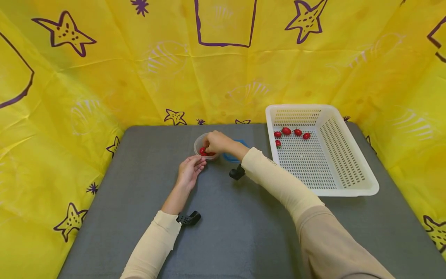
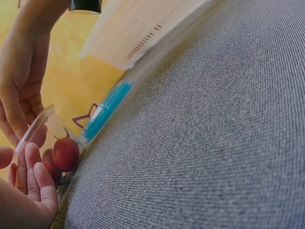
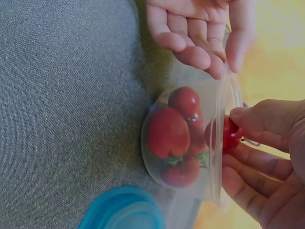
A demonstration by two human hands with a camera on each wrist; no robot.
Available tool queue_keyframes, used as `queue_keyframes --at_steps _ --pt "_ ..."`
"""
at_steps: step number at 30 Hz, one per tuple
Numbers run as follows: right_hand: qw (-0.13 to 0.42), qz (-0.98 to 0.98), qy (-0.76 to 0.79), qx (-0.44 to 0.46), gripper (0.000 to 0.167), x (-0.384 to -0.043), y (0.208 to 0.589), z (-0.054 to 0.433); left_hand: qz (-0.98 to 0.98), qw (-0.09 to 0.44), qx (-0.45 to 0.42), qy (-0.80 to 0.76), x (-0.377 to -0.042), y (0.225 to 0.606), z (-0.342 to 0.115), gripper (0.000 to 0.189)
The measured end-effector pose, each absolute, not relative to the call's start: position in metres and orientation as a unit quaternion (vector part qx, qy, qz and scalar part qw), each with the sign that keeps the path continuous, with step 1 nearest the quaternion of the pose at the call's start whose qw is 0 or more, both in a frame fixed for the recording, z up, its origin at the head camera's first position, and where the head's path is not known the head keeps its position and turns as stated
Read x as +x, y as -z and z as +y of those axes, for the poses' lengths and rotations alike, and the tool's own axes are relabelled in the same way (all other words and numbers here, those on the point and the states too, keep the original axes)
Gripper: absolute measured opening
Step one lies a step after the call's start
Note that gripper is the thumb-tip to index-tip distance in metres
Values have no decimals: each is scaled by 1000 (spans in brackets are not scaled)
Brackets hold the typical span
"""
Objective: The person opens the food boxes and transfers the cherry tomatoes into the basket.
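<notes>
My right hand [image 1: 216, 142] pinches a red cherry tomato [image 3: 231, 133] between thumb and fingers at the mouth of a small clear plastic container [image 1: 198, 146]. Several cherry tomatoes [image 3: 167, 132], some with green stems, lie inside it, seen through its wall in the right wrist view. With thumb and fingertips my left hand [image 1: 189, 171] holds the container's rim on the near side. Just right of the container, a blue lid [image 3: 123, 210] lies on the table, partly hidden under my right forearm in the head view.
A white perforated basket [image 1: 360, 170] stands at the right of the grey table [image 1: 146, 162]. Several cherry tomatoes [image 1: 286, 131] lie in its far left corner. Yellow patterned cloth [image 1: 223, 89] hangs behind and along both sides.
</notes>
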State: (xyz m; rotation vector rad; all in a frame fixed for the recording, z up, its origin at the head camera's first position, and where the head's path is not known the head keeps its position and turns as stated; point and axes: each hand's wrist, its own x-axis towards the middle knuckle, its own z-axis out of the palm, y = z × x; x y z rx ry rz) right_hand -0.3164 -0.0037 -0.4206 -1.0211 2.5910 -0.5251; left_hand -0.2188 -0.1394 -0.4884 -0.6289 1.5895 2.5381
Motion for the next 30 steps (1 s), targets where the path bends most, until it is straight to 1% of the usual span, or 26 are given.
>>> queue_keyframes --at_steps 14,23,30 --pt "136 901 202 -358 16 -324 409 10 519 41 -196 -831 -218 488 -140 10" --pt "142 904 195 -353 17 -327 399 19 516 42 -200 -832 -218 489 -139 14" --pt "151 905 197 -347 15 -331 386 24 513 39 -202 -834 -218 488 -138 13"
